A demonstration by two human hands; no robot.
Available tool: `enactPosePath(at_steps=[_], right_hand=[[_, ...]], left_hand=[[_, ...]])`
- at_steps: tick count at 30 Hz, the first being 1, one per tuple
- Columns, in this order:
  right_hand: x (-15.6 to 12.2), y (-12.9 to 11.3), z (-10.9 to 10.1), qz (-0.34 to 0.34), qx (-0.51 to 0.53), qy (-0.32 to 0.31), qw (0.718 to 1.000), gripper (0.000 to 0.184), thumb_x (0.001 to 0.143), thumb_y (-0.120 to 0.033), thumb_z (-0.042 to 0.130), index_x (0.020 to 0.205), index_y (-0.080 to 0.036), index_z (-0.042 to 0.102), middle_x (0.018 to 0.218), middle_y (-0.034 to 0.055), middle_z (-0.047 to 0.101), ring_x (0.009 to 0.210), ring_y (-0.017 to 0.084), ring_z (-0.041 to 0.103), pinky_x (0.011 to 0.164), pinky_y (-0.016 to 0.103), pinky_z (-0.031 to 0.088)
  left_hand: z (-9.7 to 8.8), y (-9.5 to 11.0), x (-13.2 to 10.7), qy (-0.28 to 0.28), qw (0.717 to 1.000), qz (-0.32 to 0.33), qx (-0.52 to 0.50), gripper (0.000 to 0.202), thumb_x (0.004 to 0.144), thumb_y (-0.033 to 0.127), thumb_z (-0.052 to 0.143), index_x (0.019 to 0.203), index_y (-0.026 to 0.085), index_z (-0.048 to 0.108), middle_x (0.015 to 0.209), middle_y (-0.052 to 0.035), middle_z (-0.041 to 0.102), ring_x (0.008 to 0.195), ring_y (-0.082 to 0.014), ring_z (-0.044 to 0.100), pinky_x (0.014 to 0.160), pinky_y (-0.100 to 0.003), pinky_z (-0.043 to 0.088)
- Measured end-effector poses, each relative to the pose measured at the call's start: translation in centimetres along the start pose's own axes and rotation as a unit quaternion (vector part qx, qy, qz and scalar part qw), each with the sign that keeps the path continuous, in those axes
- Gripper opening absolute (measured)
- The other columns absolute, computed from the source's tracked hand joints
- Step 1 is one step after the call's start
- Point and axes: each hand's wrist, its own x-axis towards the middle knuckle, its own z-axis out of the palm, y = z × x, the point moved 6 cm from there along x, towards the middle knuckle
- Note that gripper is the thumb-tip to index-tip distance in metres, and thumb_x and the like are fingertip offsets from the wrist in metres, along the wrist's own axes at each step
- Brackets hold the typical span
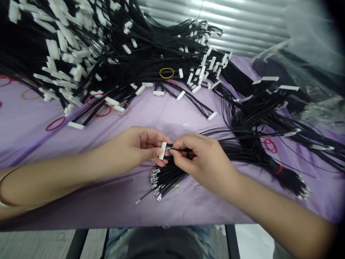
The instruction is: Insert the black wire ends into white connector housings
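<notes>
Between thumb and fingers my left hand (pixel 142 146) pinches a small white connector housing (pixel 162 150), held upright over the table. My right hand (pixel 201 153) is closed on a thin black wire (pixel 179 149), whose end meets the right side of the housing. Whether that end is seated inside, I cannot tell. Other black wires also run from the housing, partly hidden by the fingers. Just below my hands lies a bundle of black wires (pixel 172 178) with bare metal terminals at their left ends. One wire sticks out of it to the lower left.
Across the back is a large heap of black cables (pixel 151 54) with white connectors. A second wire bundle (pixel 291 178), tied by a red band, lies at right. Rubber bands (pixel 55 123) are scattered on the purple cloth (pixel 107 205). Clear plastic bags (pixel 315 90) stand back right.
</notes>
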Motion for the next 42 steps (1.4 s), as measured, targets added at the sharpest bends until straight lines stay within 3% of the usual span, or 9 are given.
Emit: enactPosePath(at_steps=[4, 9, 14, 16, 21, 24, 28, 34, 42], right_hand=[[0.0, 0.0, 0.1, -0.006, 0.006, 0.018, 1.0, 0.004, 0.078, -0.009, 0.062, 0.075, -0.011, 0.064, 0.066, -0.0004, 0.059, 0.059, 0.008, 0.05, 0.056, 0.021, 0.037], [-0.1, -0.6, 0.6, -0.01, -0.015, 0.01, 1.0, 0.012, 0.086, -0.015, 0.057, 0.083, -0.009, 0.066, 0.075, 0.0043, 0.066, 0.07, 0.014, 0.058, 0.064, 0.025, 0.042], [0.0, -0.1, 0.5, -0.003, 0.0, -0.004, 1.0, 0.007, 0.086, -0.015, 0.058, 0.085, -0.012, 0.064, 0.08, 0.0037, 0.067, 0.073, 0.014, 0.06, 0.065, 0.025, 0.045], [0.1, -0.2, -0.5, -0.032, -0.005, 0.015, 0.999, 0.005, 0.087, -0.015, 0.059, 0.089, -0.014, 0.064, 0.085, 0.0038, 0.068, 0.078, 0.013, 0.062, 0.07, 0.025, 0.047], [-0.5, -1.6, -4.5, -0.085, -0.057, 0.135, 0.986, 0.011, 0.088, -0.01, 0.057, 0.089, -0.018, 0.066, 0.095, 0.0063, 0.068, 0.089, 0.014, 0.064, 0.081, 0.027, 0.05], [-0.8, -2.0, -4.2, -0.093, -0.035, 0.104, 0.99, 0.016, 0.087, -0.009, 0.058, 0.097, -0.017, 0.068, 0.091, 0.0057, 0.066, 0.083, 0.011, 0.062, 0.073, 0.023, 0.051], [-0.7, -1.1, -2.0, -0.059, 0.001, 0.028, 0.998, 0.011, 0.086, -0.012, 0.059, 0.09, -0.017, 0.069, 0.086, 0.0027, 0.061, 0.074, 0.008, 0.056, 0.062, 0.02, 0.047], [0.0, 0.3, -1.4, 0.012, 0.035, 0.018, 0.999, 0.008, 0.081, -0.01, 0.062, 0.078, -0.015, 0.069, 0.075, 0.0005, 0.059, 0.06, 0.006, 0.05, 0.054, 0.02, 0.041], [0.4, 0.2, -0.9, -0.037, 0.048, -0.029, 0.998, 0.013, 0.08, -0.01, 0.062, 0.069, -0.016, 0.063, 0.07, -0.002, 0.057, 0.062, 0.006, 0.05, 0.054, 0.02, 0.039]], left_hand=[[-0.4, -0.1, 0.2, 0.0, 1.0, 0.006, -0.021, 0.021, 0.069, 0.011, 0.073, 0.09, 0.013, 0.068, 0.078, -0.0021, 0.073, 0.068, -0.0144, 0.069, 0.067, -0.023, 0.058], [-0.1, 0.3, 0.3, -0.017, 1.0, -0.01, -0.023, 0.012, 0.072, 0.007, 0.072, 0.083, 0.013, 0.071, 0.078, -0.0043, 0.075, 0.068, -0.0138, 0.07, 0.069, -0.021, 0.057], [-0.4, 0.2, 0.2, 0.015, 0.999, -0.012, -0.034, 0.016, 0.072, 0.009, 0.075, 0.087, 0.015, 0.073, 0.083, -0.0051, 0.075, 0.072, -0.0157, 0.071, 0.073, -0.024, 0.059], [-0.4, 0.3, 0.1, 0.022, 0.999, -0.012, -0.037, 0.017, 0.075, 0.01, 0.074, 0.09, 0.016, 0.073, 0.084, -0.0045, 0.075, 0.075, -0.0157, 0.071, 0.074, -0.023, 0.059], [-0.7, 0.4, 0.0, 0.05, 0.998, -0.031, -0.025, 0.014, 0.08, 0.013, 0.069, 0.094, 0.015, 0.07, 0.089, -0.0051, 0.073, 0.081, -0.0168, 0.071, 0.077, -0.022, 0.058], [-0.9, 0.3, 0.0, 0.059, 0.997, -0.031, -0.028, 0.013, 0.081, 0.015, 0.07, 0.093, 0.015, 0.069, 0.089, -0.0052, 0.073, 0.082, -0.0165, 0.071, 0.076, -0.02, 0.057], [-1.3, 0.1, 0.0, 0.069, 0.996, -0.026, -0.054, 0.016, 0.078, 0.015, 0.074, 0.093, 0.016, 0.069, 0.086, -0.0035, 0.074, 0.076, -0.0144, 0.071, 0.073, -0.017, 0.057], [-1.2, 0.3, 0.0, 0.077, 0.997, -0.023, -0.016, 0.018, 0.072, 0.012, 0.078, 0.088, 0.016, 0.071, 0.075, -0.0027, 0.074, 0.064, -0.0121, 0.069, 0.062, -0.013, 0.055], [-0.9, 0.3, -0.3, 0.089, 0.996, -0.007, 0.011, 0.023, 0.07, 0.013, 0.077, 0.092, 0.016, 0.073, 0.078, -0.0035, 0.075, 0.069, -0.0147, 0.07, 0.065, -0.015, 0.056]])
